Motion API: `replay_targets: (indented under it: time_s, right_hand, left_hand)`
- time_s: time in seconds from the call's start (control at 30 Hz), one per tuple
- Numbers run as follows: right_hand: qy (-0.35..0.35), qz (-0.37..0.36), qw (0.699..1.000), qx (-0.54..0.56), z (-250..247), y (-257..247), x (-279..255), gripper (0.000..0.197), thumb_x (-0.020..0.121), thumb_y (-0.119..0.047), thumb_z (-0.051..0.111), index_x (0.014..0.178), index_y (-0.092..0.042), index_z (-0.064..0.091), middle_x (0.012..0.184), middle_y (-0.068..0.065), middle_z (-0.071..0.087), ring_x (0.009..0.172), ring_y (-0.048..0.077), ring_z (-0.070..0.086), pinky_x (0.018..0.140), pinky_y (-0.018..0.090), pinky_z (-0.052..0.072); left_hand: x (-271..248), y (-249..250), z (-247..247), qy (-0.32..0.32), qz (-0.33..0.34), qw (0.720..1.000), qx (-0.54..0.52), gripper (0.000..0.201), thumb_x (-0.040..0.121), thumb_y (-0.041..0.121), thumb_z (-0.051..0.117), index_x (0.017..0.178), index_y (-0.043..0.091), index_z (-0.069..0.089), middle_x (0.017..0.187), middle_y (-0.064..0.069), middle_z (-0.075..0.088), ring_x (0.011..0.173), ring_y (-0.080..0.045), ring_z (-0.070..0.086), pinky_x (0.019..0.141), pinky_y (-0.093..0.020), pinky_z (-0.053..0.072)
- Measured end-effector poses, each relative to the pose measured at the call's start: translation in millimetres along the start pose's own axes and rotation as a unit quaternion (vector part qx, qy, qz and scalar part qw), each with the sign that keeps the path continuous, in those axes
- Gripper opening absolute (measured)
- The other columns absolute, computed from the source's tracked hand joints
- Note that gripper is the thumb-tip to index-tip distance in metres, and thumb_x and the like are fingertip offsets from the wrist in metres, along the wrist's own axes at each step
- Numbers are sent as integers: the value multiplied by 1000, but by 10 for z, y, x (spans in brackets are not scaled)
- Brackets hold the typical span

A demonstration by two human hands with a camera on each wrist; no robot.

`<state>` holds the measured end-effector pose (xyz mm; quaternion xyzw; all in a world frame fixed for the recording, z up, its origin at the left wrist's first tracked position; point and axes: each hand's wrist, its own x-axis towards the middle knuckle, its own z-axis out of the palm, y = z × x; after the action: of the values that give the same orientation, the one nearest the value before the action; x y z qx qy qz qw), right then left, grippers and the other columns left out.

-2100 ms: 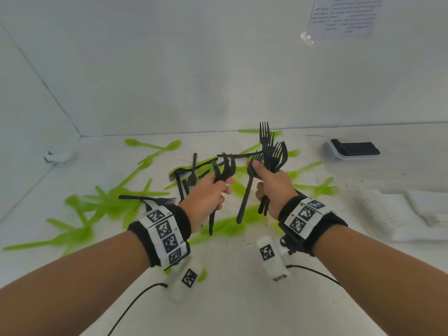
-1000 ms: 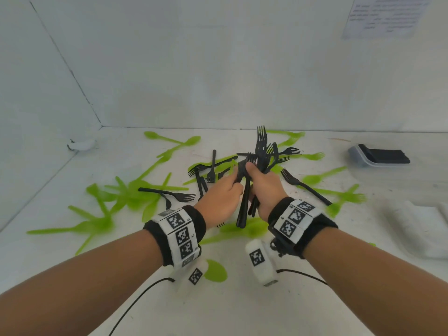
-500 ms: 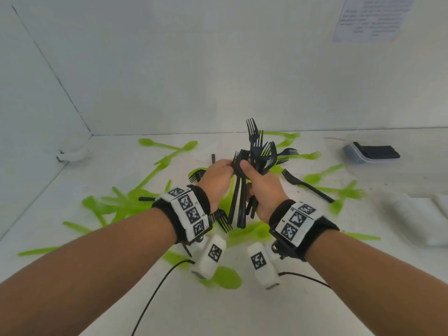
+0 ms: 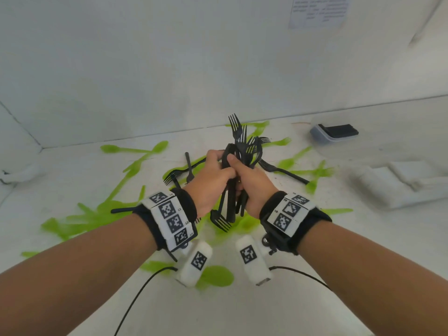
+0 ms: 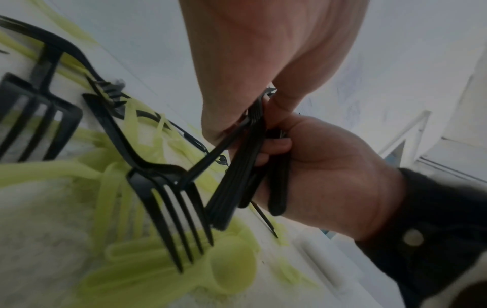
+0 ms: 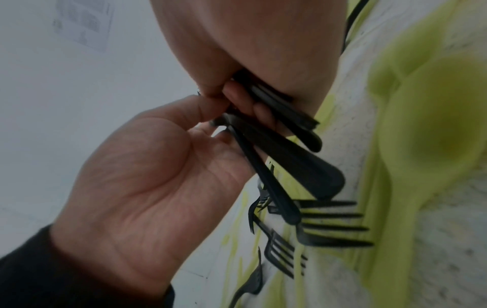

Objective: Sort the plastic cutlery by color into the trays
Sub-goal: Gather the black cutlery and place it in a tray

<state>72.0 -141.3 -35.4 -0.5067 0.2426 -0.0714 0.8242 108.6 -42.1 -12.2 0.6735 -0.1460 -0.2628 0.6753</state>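
My right hand grips a bundle of black plastic forks by the handles, tines fanned upward above the table. My left hand is pressed against it from the left and pinches handles in the same bundle; one fork there hangs tines down. In the left wrist view the black forks sit between my left hand and my right hand. The right wrist view shows my left hand with its thumb on the fork handles. Green spoons and green forks lie scattered on the table.
Loose black forks lie on the white table behind my hands. A small clear tray with black cutlery in it stands at the back right. White trays sit at the right edge. A green spoon lies below my wrists.
My left hand carried its black forks over to my right hand's bundle. Both hands now hold the forks pressed together, slightly higher above the table.
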Motion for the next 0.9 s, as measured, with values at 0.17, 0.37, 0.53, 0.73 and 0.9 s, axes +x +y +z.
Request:
replay_targets:
  time_s: [0.17, 0.37, 0.53, 0.73, 0.9]
  right_hand:
    - [0, -8, 999, -47, -137, -104, -32, 17, 99, -38, 64, 93, -23, 68, 56, -5, 43, 49, 12, 32, 46, 26, 23]
    - [-28, -20, 999, -36, -477, -209, -24, 14, 104, -32, 55, 115, -29, 63, 75, -2, 40, 47, 10, 24, 45, 25, 24]
    - [-53, -28, 998, 2, -698, -290, -23, 27, 105, -31, 55, 119, -12, 68, 69, -4, 39, 46, 10, 23, 47, 25, 24]
    - [-73, -42, 985, -148, -838, -364, -67, 19, 105, -26, 54, 105, -20, 72, 83, 0, 55, 64, 14, 52, 62, 25, 43]
    - [-32, -30, 990, -131, -964, -463, 28, 20, 104, -38, 52, 107, -19, 56, 72, 0, 43, 51, 12, 39, 51, 25, 38]
  left_hand:
    - [139, -5, 149, 71, 11, 997, 16, 25, 99, 6, 49, 122, 13, 43, 101, -16, 60, 60, -17, 59, 53, -27, 48]
    - [326, 69, 325, 139, -13, 987, -80, 24, 87, 19, 48, 110, 14, 42, 80, -2, 41, 51, -11, 35, 48, -26, 32]
    - [460, 113, 507, 187, -46, 970, -151, 58, 79, 44, 71, 122, 16, 43, 80, -1, 41, 53, -10, 38, 49, -24, 36]
    - [546, 97, 700, 249, -17, 965, -77, 23, 98, 4, 49, 120, 10, 41, 85, -5, 52, 66, -16, 46, 56, -26, 43]
    - [519, 154, 677, 267, 17, 963, -33, 26, 97, -3, 38, 119, 12, 38, 90, -9, 47, 55, -15, 48, 59, -33, 48]
